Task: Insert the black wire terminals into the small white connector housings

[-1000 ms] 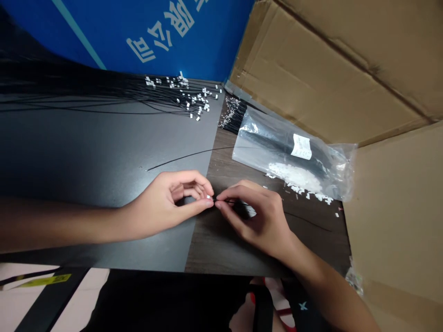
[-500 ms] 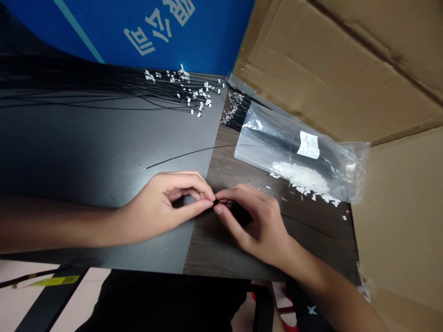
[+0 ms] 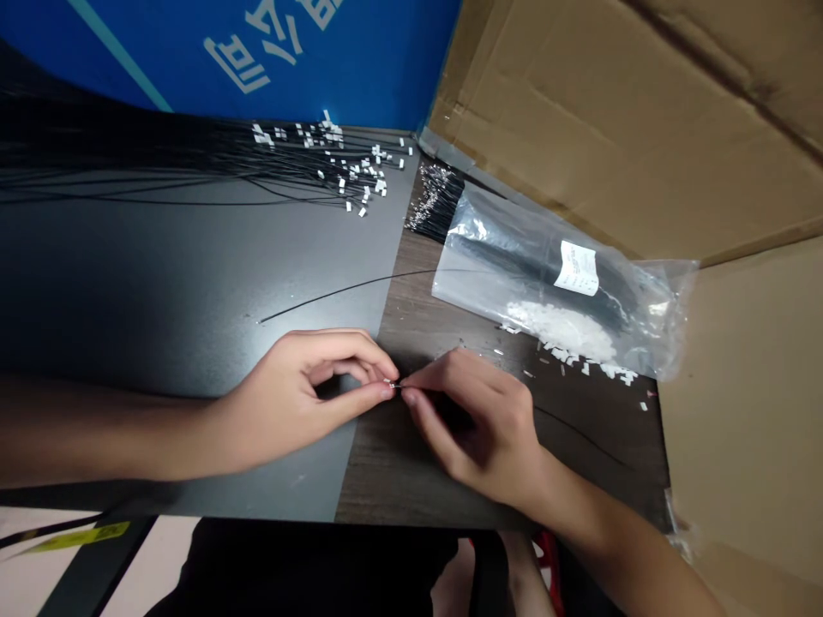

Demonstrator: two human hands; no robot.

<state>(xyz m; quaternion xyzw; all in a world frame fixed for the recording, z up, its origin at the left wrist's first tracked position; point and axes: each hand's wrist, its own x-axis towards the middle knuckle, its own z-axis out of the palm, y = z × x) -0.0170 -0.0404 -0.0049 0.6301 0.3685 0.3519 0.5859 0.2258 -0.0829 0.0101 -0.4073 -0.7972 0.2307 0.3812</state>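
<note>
My left hand (image 3: 321,394) is closed in a pinch on a small white connector (image 3: 388,382), of which only a sliver shows at the fingertips. Facing it, my right hand (image 3: 479,416) pinches a thin black wire (image 3: 582,431) close to its metal-tipped end. That tip reaches the left fingertips; whether it sits inside the connector I cannot tell. The wire's tail trails out behind my right hand over the dark wood-grain surface. Another black wire (image 3: 327,291) lies beyond my left hand, running toward the clear plastic bag (image 3: 489,300).
The bag covers a bundle of black wires with bare metal tips (image 3: 430,193) and a heap of white connectors (image 3: 562,330). Black wires with white connectors (image 3: 360,171) lie at the back left. A blue panel (image 3: 160,43) and cardboard walls (image 3: 579,128) border the table.
The fingertips of my two hands have drawn slightly apart, and a metal wire tip and a whitish piece now show between them. The view has shifted a little.
</note>
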